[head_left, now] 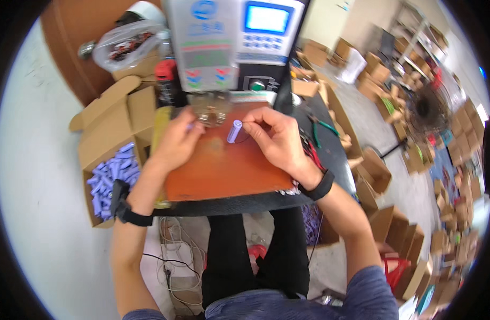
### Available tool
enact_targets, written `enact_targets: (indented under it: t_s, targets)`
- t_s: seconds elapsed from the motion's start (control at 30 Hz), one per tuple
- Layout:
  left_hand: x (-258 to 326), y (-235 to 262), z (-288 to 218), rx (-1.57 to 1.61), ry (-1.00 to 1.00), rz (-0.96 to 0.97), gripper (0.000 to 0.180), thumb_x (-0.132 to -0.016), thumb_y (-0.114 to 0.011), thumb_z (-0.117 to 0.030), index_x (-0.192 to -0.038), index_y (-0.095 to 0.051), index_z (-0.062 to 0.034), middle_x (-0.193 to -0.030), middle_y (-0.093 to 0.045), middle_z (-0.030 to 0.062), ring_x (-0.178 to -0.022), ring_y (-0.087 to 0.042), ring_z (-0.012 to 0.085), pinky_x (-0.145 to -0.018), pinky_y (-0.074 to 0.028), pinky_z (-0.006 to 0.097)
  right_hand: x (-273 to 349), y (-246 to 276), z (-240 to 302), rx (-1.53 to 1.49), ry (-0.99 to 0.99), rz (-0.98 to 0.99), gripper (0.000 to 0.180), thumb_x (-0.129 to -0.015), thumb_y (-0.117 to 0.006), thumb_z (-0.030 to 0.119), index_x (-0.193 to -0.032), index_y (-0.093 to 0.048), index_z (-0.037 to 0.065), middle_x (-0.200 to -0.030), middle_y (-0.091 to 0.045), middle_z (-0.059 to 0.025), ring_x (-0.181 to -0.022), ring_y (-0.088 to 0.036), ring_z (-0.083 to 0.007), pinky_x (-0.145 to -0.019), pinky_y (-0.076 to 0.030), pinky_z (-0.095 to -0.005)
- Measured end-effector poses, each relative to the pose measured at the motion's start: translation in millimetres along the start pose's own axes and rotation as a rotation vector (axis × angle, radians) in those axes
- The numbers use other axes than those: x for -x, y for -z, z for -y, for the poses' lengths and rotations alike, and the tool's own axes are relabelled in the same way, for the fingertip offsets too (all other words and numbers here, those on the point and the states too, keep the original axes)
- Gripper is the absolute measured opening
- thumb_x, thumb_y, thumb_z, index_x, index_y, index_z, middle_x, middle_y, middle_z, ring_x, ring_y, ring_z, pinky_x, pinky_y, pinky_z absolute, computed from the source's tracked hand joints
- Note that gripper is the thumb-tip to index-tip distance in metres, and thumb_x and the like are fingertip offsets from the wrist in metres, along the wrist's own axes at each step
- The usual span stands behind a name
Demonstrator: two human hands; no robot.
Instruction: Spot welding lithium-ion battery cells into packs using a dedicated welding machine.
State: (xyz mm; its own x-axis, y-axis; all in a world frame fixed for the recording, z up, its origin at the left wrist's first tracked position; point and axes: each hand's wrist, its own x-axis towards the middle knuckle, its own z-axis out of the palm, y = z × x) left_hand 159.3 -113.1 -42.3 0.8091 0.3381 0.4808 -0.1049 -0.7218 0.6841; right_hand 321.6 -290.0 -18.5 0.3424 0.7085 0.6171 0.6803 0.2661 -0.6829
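My left hand [175, 143] rests on the orange-brown work board [218, 170], fingers pinched on a small part under the metal head of the grey machine [210, 109]; what it pinches is too small to tell. My right hand [274, 140] lies on the board to the right, fingertips holding a thin dark wire that leads to a pale purple cylindrical cell [234, 130]. The cell lies tilted on the board between both hands. Each wrist wears a black band.
An open cardboard box [109, 154] with several purple cells stands at the left. Green-handled pliers [322, 128] lie on the dark table at the right. A plastic bag [125, 45] sits behind the box. Many cardboard boxes cover the floor at the right.
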Motion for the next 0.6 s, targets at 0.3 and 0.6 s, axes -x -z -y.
enact_targets:
  t_s: [0.3,0.6]
  targets:
    - [1,-1,-9,0.123,-0.017,-0.045,0.024,-0.098,-0.043,-0.015,-0.116,-0.052,-0.0033,-0.085,-0.058,0.0025,-0.074,-0.053,0.0115,-0.066,-0.044,0.026,115,197,4,0.176,-0.647,0.373,0.007,-0.083,-0.066,0.007,-0.086,-0.065,0.000,-0.078,-0.065,-0.0033,-0.070,-0.060,-0.0078,-0.063,-0.048,-0.0229]
    - [6,0,-12,-0.136,0.037,-0.049,0.014,-0.094,-0.049,-0.014,-0.095,-0.055,-0.0016,-0.067,-0.057,0.0055,-0.062,-0.057,0.0168,-0.058,-0.044,0.030,117,137,-65,0.451,-0.642,0.276,0.019,-0.079,-0.069,0.024,-0.084,-0.067,0.006,-0.074,-0.067,-0.0096,-0.071,-0.066,-0.0252,-0.068,-0.052,-0.0354]
